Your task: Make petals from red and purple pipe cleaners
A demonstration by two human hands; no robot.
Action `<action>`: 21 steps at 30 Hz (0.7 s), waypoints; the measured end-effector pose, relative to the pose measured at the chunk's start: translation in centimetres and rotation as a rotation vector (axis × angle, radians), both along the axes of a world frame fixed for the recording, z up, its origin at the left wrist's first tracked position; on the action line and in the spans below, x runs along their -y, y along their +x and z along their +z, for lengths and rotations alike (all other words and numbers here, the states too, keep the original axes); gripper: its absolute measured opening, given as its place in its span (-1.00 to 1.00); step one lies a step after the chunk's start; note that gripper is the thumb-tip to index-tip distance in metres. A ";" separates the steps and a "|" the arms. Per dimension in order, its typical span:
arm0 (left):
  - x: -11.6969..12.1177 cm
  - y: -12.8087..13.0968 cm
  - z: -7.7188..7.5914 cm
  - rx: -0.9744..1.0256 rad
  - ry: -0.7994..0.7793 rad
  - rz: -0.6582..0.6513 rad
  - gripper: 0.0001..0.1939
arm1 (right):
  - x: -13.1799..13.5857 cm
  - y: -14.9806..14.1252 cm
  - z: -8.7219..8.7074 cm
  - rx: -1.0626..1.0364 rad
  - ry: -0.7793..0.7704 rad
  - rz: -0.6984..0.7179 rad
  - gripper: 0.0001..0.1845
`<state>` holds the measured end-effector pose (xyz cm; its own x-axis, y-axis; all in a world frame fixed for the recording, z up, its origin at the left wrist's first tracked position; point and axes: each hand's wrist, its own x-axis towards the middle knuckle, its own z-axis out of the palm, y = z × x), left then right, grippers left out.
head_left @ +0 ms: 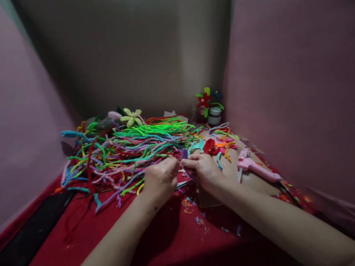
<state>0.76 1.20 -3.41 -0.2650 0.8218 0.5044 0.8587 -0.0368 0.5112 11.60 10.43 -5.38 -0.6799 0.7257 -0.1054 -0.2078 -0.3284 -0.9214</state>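
A small purple pipe-cleaner piece (184, 153) stands up between the fingertips of both hands. My right hand (204, 169) pinches it with thumb and forefinger, and a purple strand hangs below its fingers. Curled closed, my left hand (163, 173) meets the piece from the other side; what lies inside its fingers is hidden. Under the hands a blade of what looks like scissors (182, 184) shows in part. A big heap of coloured pipe cleaners (142, 144) spreads just beyond and left of my left hand.
A pink glue gun (260, 169) lies on a cardboard sheet (235, 177) at right, near red (210, 146) and teal pipe-cleaner shapes (196, 146). Pipe-cleaner flowers (204, 100) stand by a small jar (214, 115) at the back. Fuzzy scraps litter the red cloth (164, 243). Pink sheets (299, 84) hang either side.
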 end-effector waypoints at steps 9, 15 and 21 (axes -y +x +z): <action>-1.1 -0.4 0.1 1.199 0.106 -0.018 -0.83 | -0.1 -0.2 1.2 -0.217 -0.212 0.020 -0.77; -1.4 1.2 -0.8 1.326 -0.147 -0.287 -0.82 | 0.2 0.0 0.6 -0.263 -0.218 -0.019 -0.78; -1.1 1.5 -0.9 1.143 -0.277 -0.264 -0.81 | 0.6 0.0 0.4 -0.247 -0.160 -0.030 -0.77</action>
